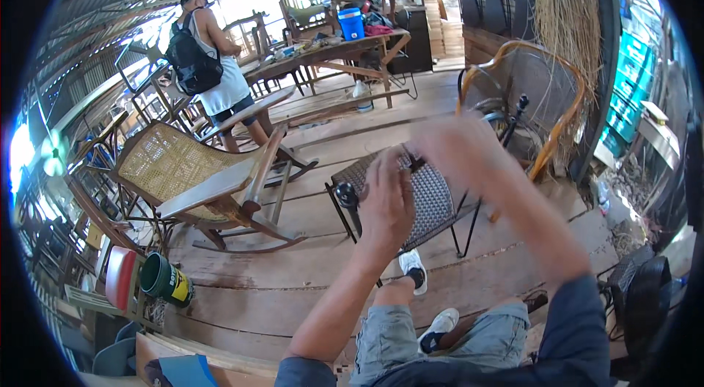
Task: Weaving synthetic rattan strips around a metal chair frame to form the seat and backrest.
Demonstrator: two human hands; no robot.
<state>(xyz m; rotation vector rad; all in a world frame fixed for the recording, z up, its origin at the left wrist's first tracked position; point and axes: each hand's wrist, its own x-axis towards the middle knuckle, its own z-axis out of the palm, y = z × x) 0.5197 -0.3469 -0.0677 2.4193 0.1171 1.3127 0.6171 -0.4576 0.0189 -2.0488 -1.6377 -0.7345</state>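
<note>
In front of me stands a seat with a grey woven surface (433, 204) on thin dark metal legs, with round black knobs on upright posts (345, 195) beside it. My left hand (387, 200) rests on the weave near its left side, its fingers stretched out over the strands. Above the right part of the seat is my right hand (458, 144), smeared by motion, so its fingers cannot be made out. A dark gap or strip in the weave shows between the two hands; any loose strand there is too blurred to tell.
A wooden rocking chair with cane back (176, 160) stands left, near a green bucket (165, 281). Another person (220, 57) with a black backpack stands by a long workbench (323, 56). A curved rattan chair (576, 108) and hanging fibre strands (566, 13) are at right.
</note>
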